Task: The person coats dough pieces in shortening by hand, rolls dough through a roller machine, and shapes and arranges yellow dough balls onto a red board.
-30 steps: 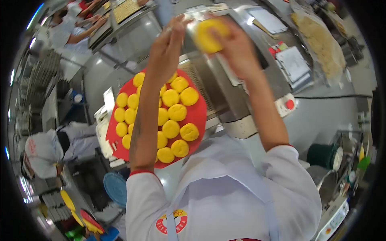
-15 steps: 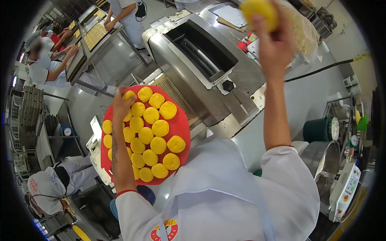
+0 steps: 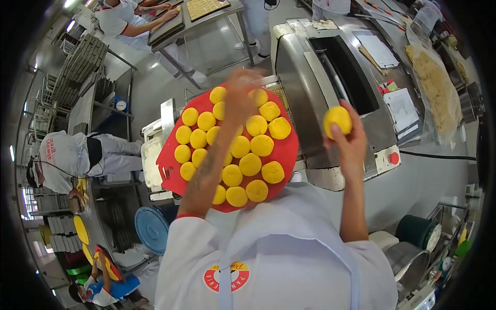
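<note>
A red board [image 3: 170, 170] carries several round yellow dough pieces [image 3: 261, 145], laid close together in rows. Over the board's far part is my left hand [image 3: 244, 85], smeared by motion, with a yellow piece just beside it; whether it holds anything cannot be made out. My right hand [image 3: 350, 137] is raised right of the board, its fingers and thumb closed round a yellow dough piece [image 3: 337, 122]. My left forearm hides part of the board and some of the pieces.
Beyond the board stands a steel machine [image 3: 305, 77] with a dark slot and a red button [image 3: 394, 158]. Papers [image 3: 401, 108] and a bag of dough-coloured material [image 3: 436, 82] lie at the right. Co-workers stand at the far left; a blue lid [image 3: 151, 230] is lower left.
My right hand has come down and nearer with its dough piece. My left hand has moved from the board's left edge to its far part. The view has shifted.
</note>
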The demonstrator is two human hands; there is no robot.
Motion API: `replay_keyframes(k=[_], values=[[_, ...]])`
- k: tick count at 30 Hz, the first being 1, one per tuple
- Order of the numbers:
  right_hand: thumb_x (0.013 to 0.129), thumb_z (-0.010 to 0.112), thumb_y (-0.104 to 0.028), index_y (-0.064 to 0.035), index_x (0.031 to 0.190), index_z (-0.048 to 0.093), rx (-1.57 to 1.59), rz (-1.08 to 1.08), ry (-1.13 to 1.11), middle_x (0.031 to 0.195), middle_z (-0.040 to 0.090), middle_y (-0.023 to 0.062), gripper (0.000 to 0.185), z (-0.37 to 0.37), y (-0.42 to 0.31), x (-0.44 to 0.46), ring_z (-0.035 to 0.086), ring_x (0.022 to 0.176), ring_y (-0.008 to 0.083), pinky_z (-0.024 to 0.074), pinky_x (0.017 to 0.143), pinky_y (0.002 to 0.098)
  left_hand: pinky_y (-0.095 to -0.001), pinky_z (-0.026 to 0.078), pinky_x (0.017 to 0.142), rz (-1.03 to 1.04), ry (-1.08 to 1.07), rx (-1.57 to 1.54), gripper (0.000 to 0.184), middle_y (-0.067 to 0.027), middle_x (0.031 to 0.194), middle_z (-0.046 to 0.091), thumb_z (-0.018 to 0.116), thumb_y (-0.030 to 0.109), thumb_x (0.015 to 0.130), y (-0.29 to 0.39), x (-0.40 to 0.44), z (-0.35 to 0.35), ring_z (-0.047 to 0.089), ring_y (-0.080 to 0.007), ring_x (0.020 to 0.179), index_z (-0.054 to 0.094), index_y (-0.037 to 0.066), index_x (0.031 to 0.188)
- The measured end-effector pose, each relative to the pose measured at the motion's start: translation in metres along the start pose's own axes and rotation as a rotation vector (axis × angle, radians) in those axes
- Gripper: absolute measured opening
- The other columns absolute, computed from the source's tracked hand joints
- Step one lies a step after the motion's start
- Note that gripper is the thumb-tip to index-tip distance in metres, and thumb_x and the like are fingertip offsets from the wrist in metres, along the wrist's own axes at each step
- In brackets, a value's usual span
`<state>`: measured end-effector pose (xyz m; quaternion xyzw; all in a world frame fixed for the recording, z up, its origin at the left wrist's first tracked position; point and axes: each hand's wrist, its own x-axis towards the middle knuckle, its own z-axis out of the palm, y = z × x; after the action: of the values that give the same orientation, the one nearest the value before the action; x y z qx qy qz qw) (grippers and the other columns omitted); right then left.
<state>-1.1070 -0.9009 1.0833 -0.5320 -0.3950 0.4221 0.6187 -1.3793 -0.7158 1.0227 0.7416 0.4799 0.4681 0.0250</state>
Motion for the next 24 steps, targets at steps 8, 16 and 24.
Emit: replay_keyframes(k=[8, 16, 24], values=[[0.098, 0.062, -0.016, -0.0030, 0.139, 0.049, 0.192, -0.357, 0.332, 0.119, 0.058, 0.0116, 0.045, -0.070, -0.067, 0.018, 0.064, 0.090, 0.0185, 0.0550, 0.072, 0.0295, -0.0403, 0.053, 0.081, -0.377, -0.472, 0.111, 0.047, -0.0203, 0.098, 0.068, 0.081, 0.027, 0.077, -0.099, -0.008, -0.009, 0.067, -0.0320, 0.092, 0.063, 0.001, 0.112], [0.094, 0.067, -0.022, -0.0014, 0.128, 0.060, -0.642, -0.812, 0.383, 0.106, 0.067, 0.0137, 0.041, -0.044, -0.090, 0.156, 0.066, 0.100, 0.0193, 0.0549, 0.082, 0.0330, -0.0286, 0.054, 0.079, -0.549, 0.160, -0.474, 0.031, -0.0048, 0.099, 0.066, 0.072, 0.016, 0.091, -0.058, -0.010, -0.033, 0.063, -0.0140, 0.089, 0.065, 0.002, 0.118], [0.091, 0.070, -0.025, -0.0042, 0.142, 0.049, -0.158, -0.272, -0.017, 0.104, 0.067, 0.0108, 0.059, 0.018, -0.018, 0.068, 0.064, 0.088, 0.0151, 0.0531, 0.078, 0.0308, -0.0303, 0.053, 0.085, -0.425, 0.110, -0.793, 0.038, -0.0053, 0.104, 0.066, 0.057, 0.032, 0.102, 0.105, 0.035, -0.035, 0.064, -0.0145, 0.095, 0.061, 0.001, 0.123]])
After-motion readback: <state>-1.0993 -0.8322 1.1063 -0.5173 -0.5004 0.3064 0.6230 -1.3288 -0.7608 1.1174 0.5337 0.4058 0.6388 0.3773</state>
